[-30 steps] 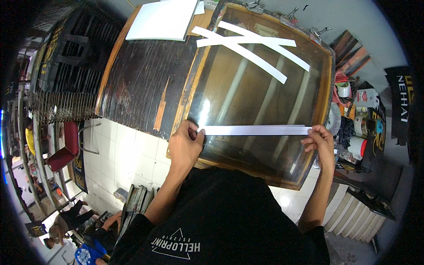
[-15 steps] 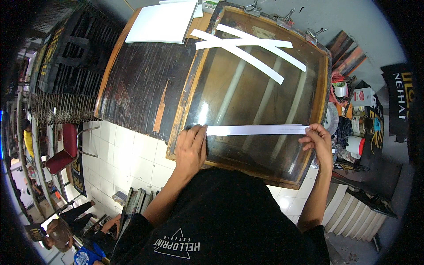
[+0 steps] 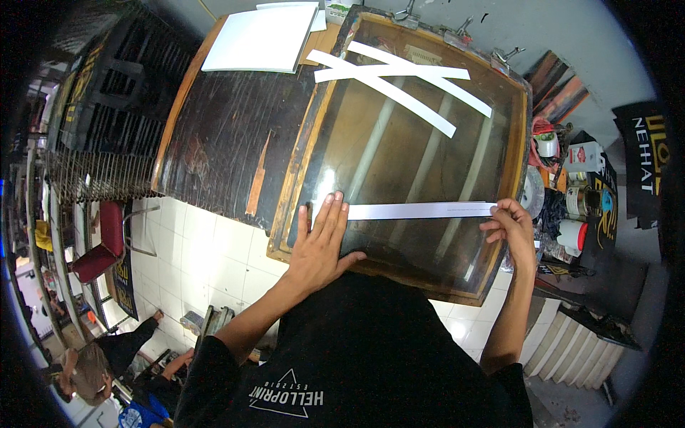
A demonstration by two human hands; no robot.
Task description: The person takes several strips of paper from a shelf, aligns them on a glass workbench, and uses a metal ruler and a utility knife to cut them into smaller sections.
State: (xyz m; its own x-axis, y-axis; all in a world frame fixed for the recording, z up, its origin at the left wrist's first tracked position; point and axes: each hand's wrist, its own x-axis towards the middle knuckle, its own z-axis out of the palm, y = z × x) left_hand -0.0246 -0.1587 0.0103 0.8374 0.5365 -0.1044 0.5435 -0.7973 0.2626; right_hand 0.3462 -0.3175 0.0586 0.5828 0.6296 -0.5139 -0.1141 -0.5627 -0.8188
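A long white paper strip [image 3: 421, 211] lies across the near part of a wood-framed glass tabletop [image 3: 385, 167]. My left hand [image 3: 322, 239] is open, its fingers laid flat over the strip's left end and the thumb held apart. At the other end my right hand [image 3: 510, 225] pinches the strip between thumb and fingertips. Beneath the glass, several pale tubes [image 3: 428, 146] run at a slant. Toward the far side, loose white strips [image 3: 403, 93] cross one another on the glass, and some overhang its left frame.
Left of the glass is a dark, scratched wooden tabletop [image 3: 221, 135] with a stack of white paper [image 3: 260, 36]. Cans and jars [image 3: 581, 203] crowd the right side. Metal clamps [image 3: 460, 32] line the far frame. A red chair [image 3: 103, 242] stands at left; people [image 3: 93, 371] are at lower left.
My left hand has gone from curled fingers gripping the strip's end to stretched out flat on it, a little further right. The right hand keeps its pinch.
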